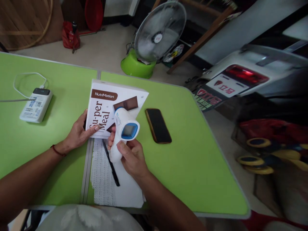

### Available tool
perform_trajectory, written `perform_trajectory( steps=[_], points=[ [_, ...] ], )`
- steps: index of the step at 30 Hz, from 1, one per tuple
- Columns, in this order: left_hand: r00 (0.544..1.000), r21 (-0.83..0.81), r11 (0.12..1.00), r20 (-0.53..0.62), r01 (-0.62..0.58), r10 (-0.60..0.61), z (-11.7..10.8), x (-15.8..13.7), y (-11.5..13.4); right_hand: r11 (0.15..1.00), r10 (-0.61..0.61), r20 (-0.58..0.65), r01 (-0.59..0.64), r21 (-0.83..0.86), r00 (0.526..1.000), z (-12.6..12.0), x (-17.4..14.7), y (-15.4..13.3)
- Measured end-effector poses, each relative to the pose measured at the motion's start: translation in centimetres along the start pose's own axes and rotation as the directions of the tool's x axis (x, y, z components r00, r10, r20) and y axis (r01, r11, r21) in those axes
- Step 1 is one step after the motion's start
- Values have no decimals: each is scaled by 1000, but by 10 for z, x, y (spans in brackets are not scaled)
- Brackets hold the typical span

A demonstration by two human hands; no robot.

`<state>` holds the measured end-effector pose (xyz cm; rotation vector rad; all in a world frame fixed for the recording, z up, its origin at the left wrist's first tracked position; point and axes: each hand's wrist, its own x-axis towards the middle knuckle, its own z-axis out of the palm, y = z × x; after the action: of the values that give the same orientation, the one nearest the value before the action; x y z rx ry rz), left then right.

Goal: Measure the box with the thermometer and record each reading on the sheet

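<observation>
Head view: near the centre of the frame, a white box bearing a brown "NutriMotion" label, large brown "Su-per Meal" lettering and pictures of brown bars is held at its lower left corner by the left hand, closed on the edge with the thumb laid over the front. Before the box, a white gun-shaped device with a grey screen rimmed in blue is gripped by its handle in the right hand, the fingers wrapped round it. Below, papers and a black pen are seen on the green table, where a dark phone is placed right of centre.
</observation>
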<state>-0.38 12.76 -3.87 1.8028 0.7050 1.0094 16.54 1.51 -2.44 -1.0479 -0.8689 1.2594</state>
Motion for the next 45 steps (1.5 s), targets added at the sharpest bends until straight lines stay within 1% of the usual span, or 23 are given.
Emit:
perform_trajectory(
  steps=[11, 18, 31, 45],
  points=[
    [1000, -10, 1000, -6, -2, 2, 0, 0, -1, 999, -12, 13, 11, 41, 1000, 1, 0, 1],
    [1000, -22, 1000, -1, 1, -1, 0, 0, 1, 1000, 10, 12, -10, 29, 1000, 1, -1, -1],
    [1000, -2, 1000, 3, 1, -1, -1, -2, -4, 1000, -5, 41, 4, 23, 999, 1, -1, -1],
    [1000, -54, 998, 7, 11, -10, 0, -1, -1, 999, -5, 55, 3, 34, 998, -1, -3, 2]
  ],
)
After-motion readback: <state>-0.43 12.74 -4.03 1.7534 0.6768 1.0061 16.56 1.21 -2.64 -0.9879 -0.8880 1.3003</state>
